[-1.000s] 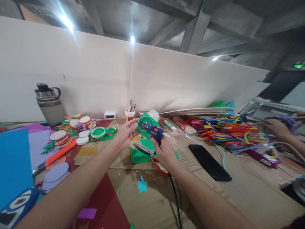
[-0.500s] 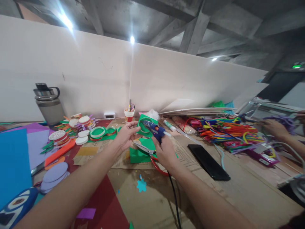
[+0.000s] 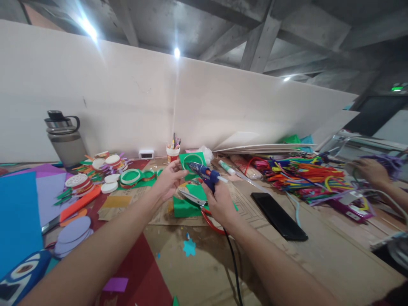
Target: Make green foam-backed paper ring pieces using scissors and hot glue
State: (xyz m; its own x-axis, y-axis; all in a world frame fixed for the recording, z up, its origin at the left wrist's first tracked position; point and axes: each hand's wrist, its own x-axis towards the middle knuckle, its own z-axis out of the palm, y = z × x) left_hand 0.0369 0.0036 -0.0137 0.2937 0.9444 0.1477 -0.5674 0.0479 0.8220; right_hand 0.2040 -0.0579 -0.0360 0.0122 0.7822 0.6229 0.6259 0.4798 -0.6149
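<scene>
My right hand (image 3: 221, 203) grips a blue hot glue gun (image 3: 209, 178), its nozzle pointing left and its black cord (image 3: 233, 263) trailing down. My left hand (image 3: 170, 180) pinches the left edge of a green sheet (image 3: 201, 158) that stands tilted up and bears a pale ring (image 3: 184, 160). The nozzle is over the ring; I cannot tell whether it touches. Under my hands, scissors (image 3: 191, 197) with red handles lie open across another green piece (image 3: 181, 209). Rings with green centres (image 3: 130, 177) lie left of my left hand.
At left are a grey bottle (image 3: 66, 146), purple discs (image 3: 74, 229) and an orange cutter (image 3: 81, 202). A pen cup (image 3: 173, 154) stands behind. To the right lie a phone (image 3: 279, 216), a glue stick (image 3: 227, 167) and pipe cleaners (image 3: 306, 176). Another person's hand (image 3: 371, 172) works at far right.
The green sheet with the ring has shifted slightly left and turned in my left hand. The glue gun has moved a little left. The other person's hand has shifted.
</scene>
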